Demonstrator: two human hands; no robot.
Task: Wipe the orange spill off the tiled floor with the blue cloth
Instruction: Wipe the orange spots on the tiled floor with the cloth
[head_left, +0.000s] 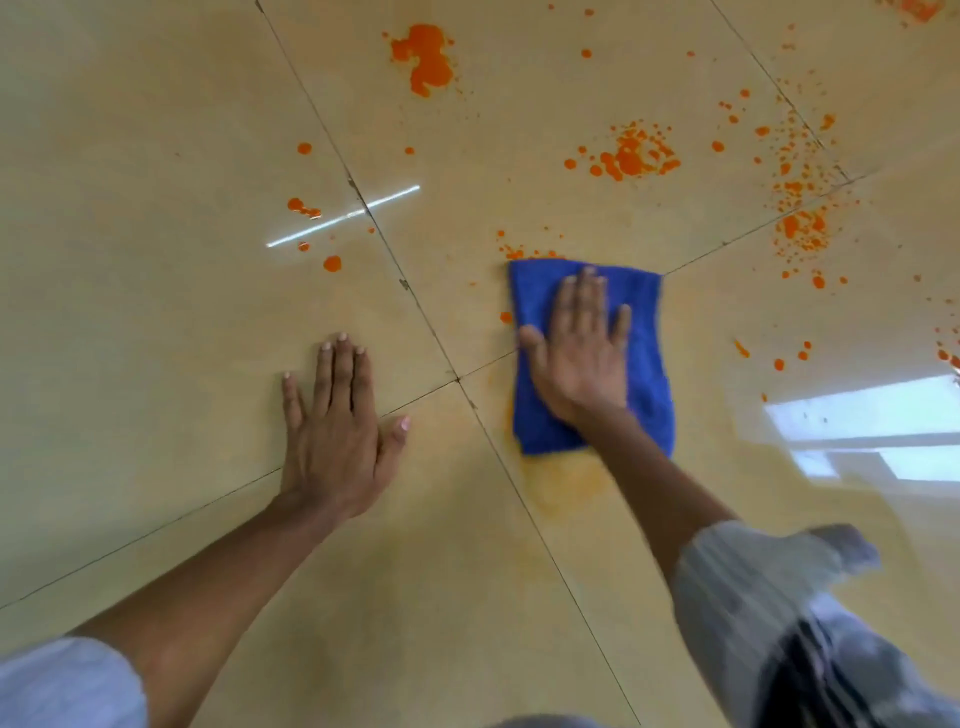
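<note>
A blue cloth (649, 364) lies flat on the beige tiled floor (156, 208), right of centre. My right hand (579, 353) presses down on it with fingers spread. My left hand (335, 426) rests flat on the bare tile to the left, palm down, holding nothing. Orange spill covers the far half of the floor: a big blotch (427, 60) at the top, a splatter patch (631, 153) beyond the cloth, fine speckles (800, 223) to the right, and drops (332, 263) to the left. A faint orange smear (566, 483) lies just below the cloth.
Dark grout lines cross near the floor's middle (458, 379). A bright window reflection (872, 431) glares on the tile at the right edge. My pale sleeves (769, 597) fill the bottom corners.
</note>
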